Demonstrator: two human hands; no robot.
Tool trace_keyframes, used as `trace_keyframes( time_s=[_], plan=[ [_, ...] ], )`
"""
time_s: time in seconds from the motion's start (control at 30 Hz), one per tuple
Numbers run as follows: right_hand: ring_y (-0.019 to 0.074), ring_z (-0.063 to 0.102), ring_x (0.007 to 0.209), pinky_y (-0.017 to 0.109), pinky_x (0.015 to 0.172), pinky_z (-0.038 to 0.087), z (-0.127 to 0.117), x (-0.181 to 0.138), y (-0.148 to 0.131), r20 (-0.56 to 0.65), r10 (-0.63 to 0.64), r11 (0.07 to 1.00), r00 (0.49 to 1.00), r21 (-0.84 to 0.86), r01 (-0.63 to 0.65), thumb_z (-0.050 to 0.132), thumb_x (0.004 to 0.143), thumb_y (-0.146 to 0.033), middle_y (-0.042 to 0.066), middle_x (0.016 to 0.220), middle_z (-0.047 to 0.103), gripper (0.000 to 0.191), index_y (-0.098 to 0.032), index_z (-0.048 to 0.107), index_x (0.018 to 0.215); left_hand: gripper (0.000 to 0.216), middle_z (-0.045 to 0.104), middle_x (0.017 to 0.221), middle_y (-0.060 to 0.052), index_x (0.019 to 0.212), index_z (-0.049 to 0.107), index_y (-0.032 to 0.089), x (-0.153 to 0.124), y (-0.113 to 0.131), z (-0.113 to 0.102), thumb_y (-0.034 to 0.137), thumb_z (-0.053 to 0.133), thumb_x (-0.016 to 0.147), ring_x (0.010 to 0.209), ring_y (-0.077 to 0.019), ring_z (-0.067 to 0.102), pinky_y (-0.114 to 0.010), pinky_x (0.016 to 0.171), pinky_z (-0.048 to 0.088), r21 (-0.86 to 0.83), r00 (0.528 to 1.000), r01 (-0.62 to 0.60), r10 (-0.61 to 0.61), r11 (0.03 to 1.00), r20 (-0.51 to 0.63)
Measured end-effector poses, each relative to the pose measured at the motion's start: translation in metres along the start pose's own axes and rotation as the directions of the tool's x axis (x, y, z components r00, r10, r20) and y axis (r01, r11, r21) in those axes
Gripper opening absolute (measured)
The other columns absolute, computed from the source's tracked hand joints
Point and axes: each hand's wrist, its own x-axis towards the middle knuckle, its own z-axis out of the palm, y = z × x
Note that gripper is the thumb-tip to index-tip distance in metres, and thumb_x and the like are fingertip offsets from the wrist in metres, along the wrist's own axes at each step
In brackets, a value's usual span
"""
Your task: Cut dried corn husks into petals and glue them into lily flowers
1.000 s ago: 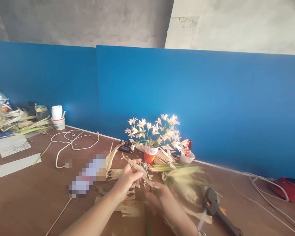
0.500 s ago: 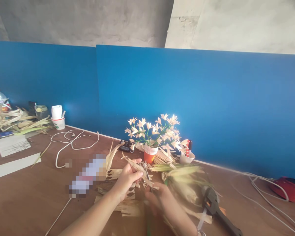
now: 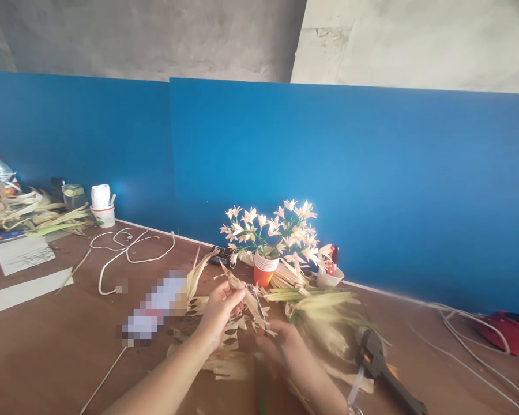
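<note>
My left hand (image 3: 224,306) pinches a dry corn husk piece (image 3: 254,312) between thumb and fingers, its pointed tip rising past the hand. Metal scissors (image 3: 259,304) show their blades against the husk's right side. Their handles lie in my right hand (image 3: 283,347), which is blurred, its fingers curled round them. Cut husk scraps (image 3: 230,366) with notched edges lie on the table below both hands. Just behind, an orange-and-white paper cup (image 3: 265,271) holds pale husk flowers (image 3: 285,230) on green stems.
Right of my hands are a bundle of husks (image 3: 324,323) and a black glue gun (image 3: 378,363). A white cup (image 3: 330,278) stands by the blue partition (image 3: 350,173). White cable (image 3: 130,251) coils at left, near a blurred-out object (image 3: 155,308). A red pouch (image 3: 506,332) sits far right.
My left hand has shifted slightly left and its fingers have drawn in on the husk, whose tip now points up more. My right hand stays nearly in place with the scissors.
</note>
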Motion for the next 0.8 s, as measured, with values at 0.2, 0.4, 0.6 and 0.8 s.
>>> trace_keyframes(
  time_s=[0.2, 0.4, 0.6, 0.8],
  plan=[
    [0.006, 0.037, 0.037, 0.019, 0.038, 0.026, -0.0006, -0.0022, -0.0029, 0.034, -0.033, 0.999, 0.999, -0.022, 0.034, 0.056, 0.071, -0.052, -0.006, 0.043, 0.045, 0.036, -0.016, 0.053, 0.07, 0.039, 0.058, 0.063, 0.003, 0.092, 0.068, 0.015, 0.002, 0.0001, -0.002, 0.036, 0.077, 0.061, 0.052, -0.0083, 0.047, -0.02, 0.05, 0.034, 0.017, 1.0, -0.013, 0.013, 1.0, -0.005],
    [0.0048, 0.033, 0.035, 0.018, 0.036, 0.025, 0.0001, -0.0018, -0.001, 0.035, -0.021, 1.0, 0.999, 0.006, 0.021, 0.058, 0.071, -0.05, -0.007, 0.043, 0.044, 0.035, -0.015, 0.054, 0.071, 0.04, 0.057, 0.063, 0.003, 0.094, 0.069, 0.014, 0.0049, -0.0002, -0.0046, 0.037, 0.078, 0.061, 0.05, -0.0076, 0.045, -0.02, 0.05, 0.033, 0.002, 1.0, -0.009, 0.009, 1.0, 0.015],
    [0.0043, 0.03, 0.034, 0.017, 0.035, 0.023, 0.001, 0.0005, 0.0059, 0.028, 0.017, 0.997, 0.999, 0.07, -0.019, 0.063, 0.068, -0.051, -0.009, 0.04, 0.04, 0.036, -0.016, 0.054, 0.068, 0.044, 0.059, 0.065, 0.001, 0.097, 0.072, 0.015, 0.0044, 0.0017, -0.0054, 0.038, 0.08, 0.06, 0.055, -0.009, 0.048, -0.021, 0.053, 0.035, 0.012, 1.0, 0.014, -0.014, 1.0, 0.024],
    [0.0043, 0.031, 0.034, 0.018, 0.035, 0.021, 0.0001, -0.0015, 0.0041, 0.046, 0.008, 0.999, 0.999, 0.047, -0.01, 0.065, 0.067, -0.056, -0.008, 0.039, 0.04, 0.041, -0.016, 0.054, 0.064, 0.047, 0.057, 0.067, 0.001, 0.104, 0.071, 0.015, 0.0071, 0.0, -0.0093, 0.04, 0.078, 0.064, 0.056, -0.0085, 0.046, -0.021, 0.055, 0.036, 0.026, 0.996, 0.018, -0.02, 1.0, 0.083]
  ],
)
